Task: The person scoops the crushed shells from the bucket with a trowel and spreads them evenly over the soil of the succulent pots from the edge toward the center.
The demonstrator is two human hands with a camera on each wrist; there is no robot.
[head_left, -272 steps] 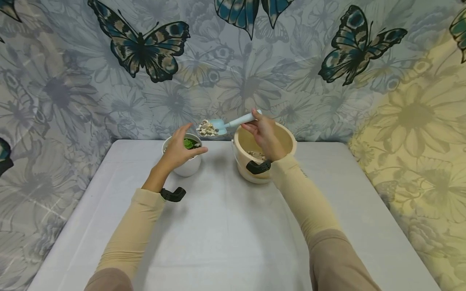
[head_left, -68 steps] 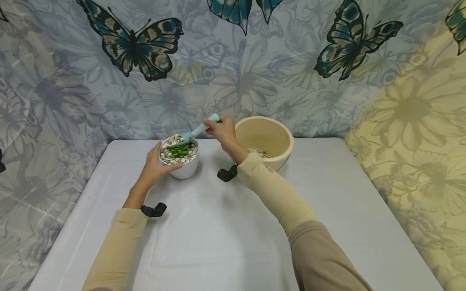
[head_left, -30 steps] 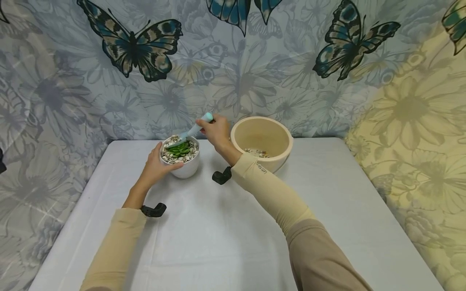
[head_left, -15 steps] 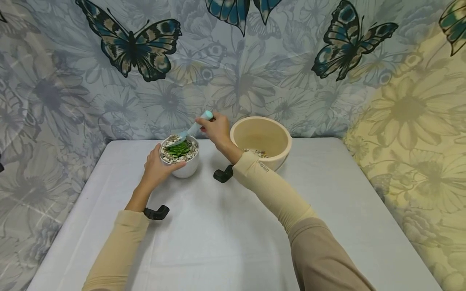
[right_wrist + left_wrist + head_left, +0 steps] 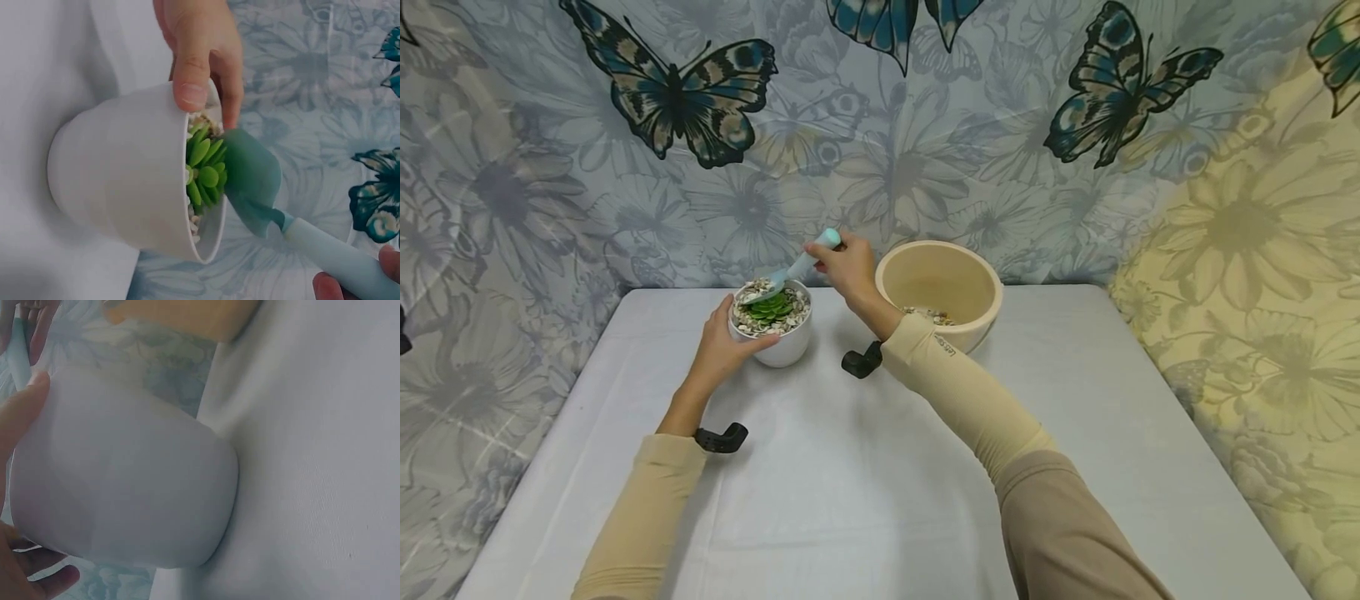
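Note:
My left hand (image 5: 715, 348) grips a small white plant pot (image 5: 784, 352), thumb at the near rim and fingers round the far left side. A green succulent (image 5: 767, 310) sits in the pot amid pale pebbles (image 5: 790, 323). My right hand (image 5: 848, 268) holds the light blue handle of a hand trowel (image 5: 802, 265) from above. In the right wrist view the trowel blade (image 5: 253, 178) slants across the pot's opening, right beside the succulent leaves. It hides part of the pebbles behind the plant.
A larger cream bucket (image 5: 961, 337) stands right of the pot, close to my right forearm, with some pebbles (image 5: 931, 316) at its bottom. The white-covered table (image 5: 850, 500) ends at a butterfly-patterned backdrop (image 5: 910, 167).
Nine seconds ago the trowel carried pebbles between bucket and pot, and my left hand was spread by the pot. Now pebbles surround the succulent. Over the last second the hands have barely moved.

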